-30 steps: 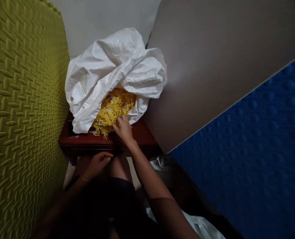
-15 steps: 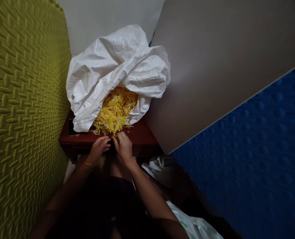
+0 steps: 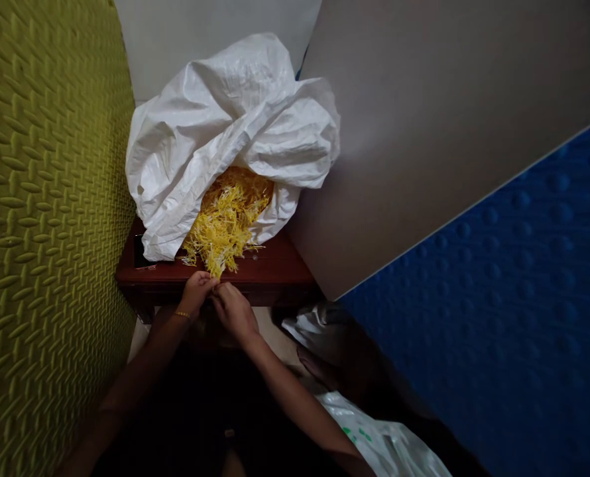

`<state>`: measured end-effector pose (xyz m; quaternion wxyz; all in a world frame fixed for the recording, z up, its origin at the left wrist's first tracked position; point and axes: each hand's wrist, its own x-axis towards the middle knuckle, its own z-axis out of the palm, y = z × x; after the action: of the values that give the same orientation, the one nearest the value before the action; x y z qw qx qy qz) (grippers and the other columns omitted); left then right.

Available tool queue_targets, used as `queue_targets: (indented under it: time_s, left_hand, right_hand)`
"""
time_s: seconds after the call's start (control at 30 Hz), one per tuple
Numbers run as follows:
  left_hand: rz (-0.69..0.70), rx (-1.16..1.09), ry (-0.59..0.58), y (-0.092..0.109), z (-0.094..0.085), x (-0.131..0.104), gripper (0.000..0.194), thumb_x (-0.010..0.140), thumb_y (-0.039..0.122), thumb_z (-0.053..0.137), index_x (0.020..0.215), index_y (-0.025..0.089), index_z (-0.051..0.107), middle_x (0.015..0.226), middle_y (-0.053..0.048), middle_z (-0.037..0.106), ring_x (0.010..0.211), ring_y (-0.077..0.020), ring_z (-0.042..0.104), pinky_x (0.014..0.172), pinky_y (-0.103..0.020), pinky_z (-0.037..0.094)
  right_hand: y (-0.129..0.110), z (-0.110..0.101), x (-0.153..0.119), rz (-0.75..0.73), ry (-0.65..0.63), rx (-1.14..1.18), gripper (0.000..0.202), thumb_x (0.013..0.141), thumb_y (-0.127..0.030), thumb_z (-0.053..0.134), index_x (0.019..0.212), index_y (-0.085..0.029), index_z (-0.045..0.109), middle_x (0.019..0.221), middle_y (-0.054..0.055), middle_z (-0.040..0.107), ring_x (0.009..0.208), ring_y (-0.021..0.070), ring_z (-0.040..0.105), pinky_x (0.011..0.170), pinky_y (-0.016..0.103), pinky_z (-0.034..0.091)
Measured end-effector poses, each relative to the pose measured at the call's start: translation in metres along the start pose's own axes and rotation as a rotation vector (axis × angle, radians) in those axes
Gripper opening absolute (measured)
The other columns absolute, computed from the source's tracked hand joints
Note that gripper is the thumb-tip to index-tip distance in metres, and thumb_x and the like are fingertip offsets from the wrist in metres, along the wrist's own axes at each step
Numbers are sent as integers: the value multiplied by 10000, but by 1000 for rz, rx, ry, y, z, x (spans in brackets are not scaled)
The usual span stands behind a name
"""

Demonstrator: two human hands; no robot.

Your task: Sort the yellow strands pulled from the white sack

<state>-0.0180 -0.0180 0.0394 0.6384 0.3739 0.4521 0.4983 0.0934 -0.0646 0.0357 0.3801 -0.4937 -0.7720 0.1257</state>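
Observation:
A heap of yellow and white strands [image 3: 223, 222] spills from the mouth of a white woven sack [image 3: 190, 126] onto a dark red wooden bench [image 3: 280, 265]. At the bench's front edge, my left hand [image 3: 199, 291] pinches the lowest tip of the strands, its fingers closed. My right hand [image 3: 234, 310] meets it there from the right, fingers curled together and touching the left fingertips. Whatever lies between the right fingers is too small to make out. A yellow bracelet [image 3: 182, 314] circles my left wrist.
A dark phone-like object [image 3: 143, 252] lies by the sack's left corner. A textured yellow-green mat [image 3: 51, 199] stands at left. To the right are a grey-brown panel [image 3: 424, 119] and a blue bumpy mat [image 3: 498, 318]. A white plastic bag [image 3: 384, 440] is low down.
My hands have come together, the right one shifting left. The left fingers, apart before, now pinch the tip of the strands, which reaches lower over the bench edge.

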Motion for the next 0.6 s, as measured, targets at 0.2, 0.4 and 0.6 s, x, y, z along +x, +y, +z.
queue_targets:
  time_s: [0.2, 0.4, 0.6]
  left_hand:
    - [-41, -68, 13, -5, -9, -4, 347, 551, 280, 744, 747, 145, 492, 657, 15, 627, 570, -77, 572, 599, -212, 432]
    - [-65, -68, -4, -12, -7, -9, 346, 566, 274, 750, 760, 145, 494, 610, 25, 614, 514, -69, 558, 542, -195, 415]
    - [-17, -30, 26, -12, -8, -8, 394, 548, 290, 758, 817, 148, 506, 581, 37, 597, 515, -77, 546, 564, -211, 412]
  right_hand:
    - [22, 15, 6, 394, 355, 654, 242, 807, -391, 502, 938, -192, 544, 887, 33, 591, 796, 147, 557, 693, 263, 455]
    - [35, 20, 23, 710, 256, 1137, 398, 728, -510, 564, 1006, -226, 551, 967, 20, 626, 649, 106, 601, 533, 223, 470]
    - [35, 20, 28, 773, 296, 1289, 299, 577, -305, 745, 804, -188, 588, 684, -41, 626, 524, 53, 561, 504, 161, 467]
